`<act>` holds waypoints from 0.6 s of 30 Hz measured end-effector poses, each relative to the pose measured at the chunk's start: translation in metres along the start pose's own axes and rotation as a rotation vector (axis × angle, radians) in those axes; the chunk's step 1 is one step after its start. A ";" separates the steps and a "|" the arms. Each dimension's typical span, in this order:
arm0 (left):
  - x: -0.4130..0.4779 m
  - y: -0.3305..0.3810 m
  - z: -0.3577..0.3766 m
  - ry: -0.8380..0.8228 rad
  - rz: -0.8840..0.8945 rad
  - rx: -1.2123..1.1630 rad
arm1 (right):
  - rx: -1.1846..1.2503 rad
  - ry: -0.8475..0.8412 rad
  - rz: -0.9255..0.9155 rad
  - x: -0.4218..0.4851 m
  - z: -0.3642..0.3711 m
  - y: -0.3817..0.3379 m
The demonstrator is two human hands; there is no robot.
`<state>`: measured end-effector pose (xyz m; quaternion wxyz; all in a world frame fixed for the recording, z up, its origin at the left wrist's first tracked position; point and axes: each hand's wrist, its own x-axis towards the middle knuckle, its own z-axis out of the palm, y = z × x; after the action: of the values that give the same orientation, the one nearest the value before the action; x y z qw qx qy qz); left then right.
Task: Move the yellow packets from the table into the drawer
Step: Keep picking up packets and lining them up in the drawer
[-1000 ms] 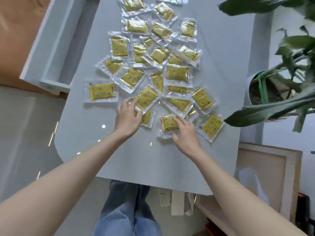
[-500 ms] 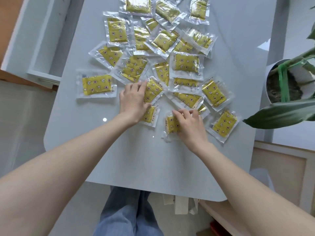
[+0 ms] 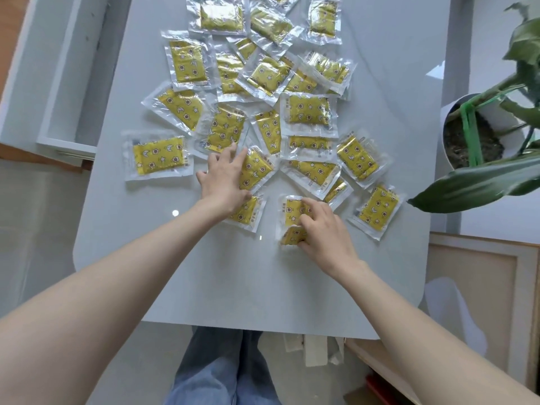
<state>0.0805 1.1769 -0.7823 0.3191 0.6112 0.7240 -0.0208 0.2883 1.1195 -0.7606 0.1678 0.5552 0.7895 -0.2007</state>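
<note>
Several yellow packets in clear wrappers lie spread and overlapping across the pale table [image 3: 204, 273]. My left hand [image 3: 225, 179] lies flat with straight fingers on one packet [image 3: 257, 171] near the front of the spread. My right hand [image 3: 321, 232] curls its fingers and thumb round the nearest packet [image 3: 292, 217], which is crumpled and folding under the grip. A single packet [image 3: 157, 156] lies apart at the left. The open white drawer [image 3: 67, 92] stands beyond the table's left edge.
A potted plant [image 3: 473, 133] in a white pot stands at the table's right edge, and its long leaves [image 3: 473, 185] reach over the table corner. A framed board [image 3: 482, 287] leans at the lower right. My legs in jeans [image 3: 225, 369] are below the table's front edge.
My right hand has closed tighter on the near packet and crumpled it. My left hand has slid forward onto a packet. The camera has tilted down and closer.
</note>
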 end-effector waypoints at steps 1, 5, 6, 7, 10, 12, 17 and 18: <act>-0.003 -0.002 0.002 0.006 0.009 -0.011 | -0.012 -0.032 0.002 0.002 -0.001 0.001; -0.013 -0.006 0.010 0.029 0.032 -0.030 | -0.036 -0.105 0.025 0.007 -0.004 -0.001; -0.015 -0.007 0.012 0.023 0.036 -0.023 | -0.030 -0.105 0.033 0.007 -0.004 -0.002; -0.017 -0.007 0.013 0.014 0.037 -0.016 | -0.023 -0.095 0.043 0.006 -0.003 -0.004; -0.022 -0.007 0.013 -0.003 0.044 0.031 | 0.012 0.003 0.061 0.002 0.001 -0.007; -0.024 -0.005 0.011 -0.004 0.060 0.098 | 0.047 0.028 0.060 0.000 0.006 -0.011; -0.021 -0.003 0.010 0.030 0.100 0.118 | 0.087 0.026 0.073 -0.004 0.010 -0.015; -0.020 -0.002 0.011 0.038 0.101 0.123 | 0.088 0.017 0.085 -0.004 0.009 -0.015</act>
<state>0.0844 1.1540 -0.7820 0.2676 0.6659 0.6954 -0.0375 0.2761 1.1074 -0.7646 0.1449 0.5966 0.7571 -0.2232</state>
